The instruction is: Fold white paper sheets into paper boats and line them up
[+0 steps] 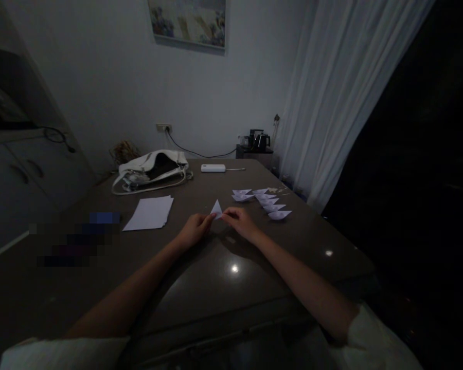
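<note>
Between my two hands is a small piece of folded white paper (pixel 216 208), its pointed tip facing up and away from me. My left hand (pixel 196 227) pinches its left lower corner between thumb and fingers. On the other side, my right hand (pixel 241 222) grips the right lower corner the same way. Several folded paper boats (pixel 280 215) sit in two rough rows to the right, beyond my right hand. A stack of white paper sheets (pixel 148 213) lies flat to the left of my left hand.
A white handbag (pixel 152 169) rests at the table's back left. Near the far edge lies a white power bank (pixel 213 168) with a short cable. Black kettle-like appliances (pixel 258 140) stand on a small stand behind the table, beside a white curtain (pixel 327 92).
</note>
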Available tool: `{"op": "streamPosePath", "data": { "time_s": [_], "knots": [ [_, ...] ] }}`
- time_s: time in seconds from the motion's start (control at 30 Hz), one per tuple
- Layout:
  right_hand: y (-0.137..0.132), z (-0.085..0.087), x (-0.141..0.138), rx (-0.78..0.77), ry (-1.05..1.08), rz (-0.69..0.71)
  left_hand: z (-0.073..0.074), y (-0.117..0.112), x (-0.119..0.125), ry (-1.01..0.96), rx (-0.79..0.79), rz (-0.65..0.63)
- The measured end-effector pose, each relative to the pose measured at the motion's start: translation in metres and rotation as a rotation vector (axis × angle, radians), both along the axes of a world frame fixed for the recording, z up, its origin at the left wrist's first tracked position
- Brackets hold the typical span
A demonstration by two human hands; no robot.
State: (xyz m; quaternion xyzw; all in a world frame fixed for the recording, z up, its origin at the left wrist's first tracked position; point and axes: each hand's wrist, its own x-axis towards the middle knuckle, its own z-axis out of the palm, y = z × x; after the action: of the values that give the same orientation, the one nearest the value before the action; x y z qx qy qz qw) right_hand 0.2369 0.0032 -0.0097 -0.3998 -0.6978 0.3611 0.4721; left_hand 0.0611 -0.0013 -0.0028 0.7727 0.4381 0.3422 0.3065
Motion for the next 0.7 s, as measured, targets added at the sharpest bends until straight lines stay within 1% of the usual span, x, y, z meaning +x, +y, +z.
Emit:
{"op": "streamPosePath", "data": {
  "time_s": [0.2,0.37,0.53,0.7],
  "knots": [
    [-0.0014,-0.0005,0.0009,-0.029,0.009,0.016,0.0003,0.0002,0.0002,0.012,0.003,0.003],
    [-0.0001,0.0001,0.0022,0.058,-0.015,-0.005,-0.0006,0.0002,-0.0001,0.017,-0.008,-0.028],
    [0.003,-0.0003,0.0039,0.086,-0.012,-0.07,-0.001,0.0003,-0.0013,0.004,-0.026,-0.07],
    [0.0035,-0.0013,0.0048,0.137,-0.021,-0.062,-0.0015,0.0024,-0.0022,-0.021,-0.018,-0.072]
  ]
}}
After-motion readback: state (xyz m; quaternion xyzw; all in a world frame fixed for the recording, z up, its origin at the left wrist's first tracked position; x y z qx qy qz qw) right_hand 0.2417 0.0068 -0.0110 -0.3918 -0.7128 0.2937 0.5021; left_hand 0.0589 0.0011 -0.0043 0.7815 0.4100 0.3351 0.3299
